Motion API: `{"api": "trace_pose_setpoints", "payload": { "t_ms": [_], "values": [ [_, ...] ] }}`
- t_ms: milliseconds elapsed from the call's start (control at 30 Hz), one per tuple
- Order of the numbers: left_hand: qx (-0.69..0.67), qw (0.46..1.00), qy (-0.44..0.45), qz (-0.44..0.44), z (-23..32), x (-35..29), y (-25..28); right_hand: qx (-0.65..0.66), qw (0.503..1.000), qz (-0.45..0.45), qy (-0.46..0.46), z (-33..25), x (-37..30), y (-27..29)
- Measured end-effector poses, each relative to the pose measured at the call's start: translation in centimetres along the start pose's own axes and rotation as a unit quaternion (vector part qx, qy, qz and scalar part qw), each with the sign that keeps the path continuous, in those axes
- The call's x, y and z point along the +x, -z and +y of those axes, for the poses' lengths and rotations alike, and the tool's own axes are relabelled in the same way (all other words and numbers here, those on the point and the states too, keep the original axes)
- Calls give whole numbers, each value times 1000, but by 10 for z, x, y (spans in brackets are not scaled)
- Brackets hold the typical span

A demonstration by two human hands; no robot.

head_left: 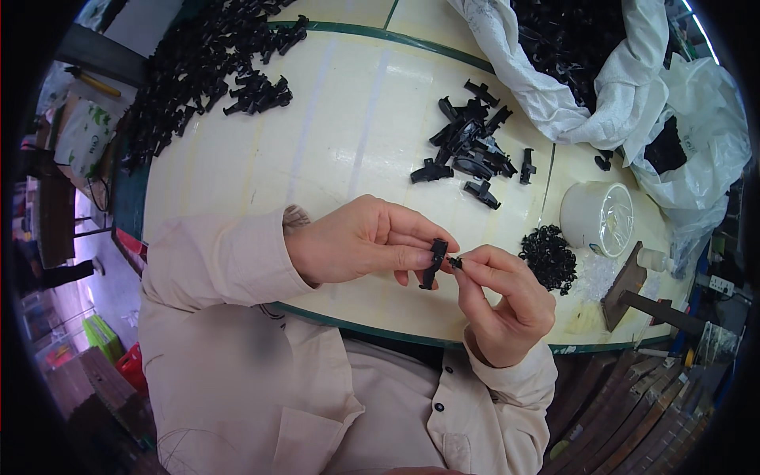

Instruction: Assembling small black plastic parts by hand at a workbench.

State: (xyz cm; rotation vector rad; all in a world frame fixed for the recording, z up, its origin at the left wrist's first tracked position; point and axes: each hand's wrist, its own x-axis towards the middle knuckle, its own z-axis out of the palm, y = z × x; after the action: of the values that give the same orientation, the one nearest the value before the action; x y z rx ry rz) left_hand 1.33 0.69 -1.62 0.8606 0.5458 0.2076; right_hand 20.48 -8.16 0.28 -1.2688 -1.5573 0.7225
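Left of the white roll, the left hand grips 1 black part; the right hand pinches 1 smaller piece.

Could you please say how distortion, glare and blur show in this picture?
In the head view, the pale tabletop has fisheye-bowed edges and a soft sheen; in the head view, the corners go black and a blurred dark patch shows on the beige jacket.

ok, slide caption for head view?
Left hand holds a narrow black plastic part; right hand pinches a small black plastic piece beside it.
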Motion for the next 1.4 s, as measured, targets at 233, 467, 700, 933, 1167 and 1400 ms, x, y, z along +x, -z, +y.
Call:
{"api": "trace_pose_setpoints", "payload": {
  "t_ms": [233,467,700,933,1167,1400],
  "values": [
    [14,1000,19,5,3,0,-1,-30,999,10,20,5,1,-4],
    [15,1000,16,4,5,-1,0,-47,998,-3,35,5,2,-4],
    [35,999,4,5,1,-1,1,-60,997,-22,51,5,4,-3],
    [80,997,2,23,0,0,-2,-119,988,-69,74,7,0,-1],
    [-11,994,18,106,5,-8,4,-110,989,83,45,17,-5,11],
    [198,887,-66,412,21,-31,64,-313,947,-55,51,13,-11,39]
  ]
}}
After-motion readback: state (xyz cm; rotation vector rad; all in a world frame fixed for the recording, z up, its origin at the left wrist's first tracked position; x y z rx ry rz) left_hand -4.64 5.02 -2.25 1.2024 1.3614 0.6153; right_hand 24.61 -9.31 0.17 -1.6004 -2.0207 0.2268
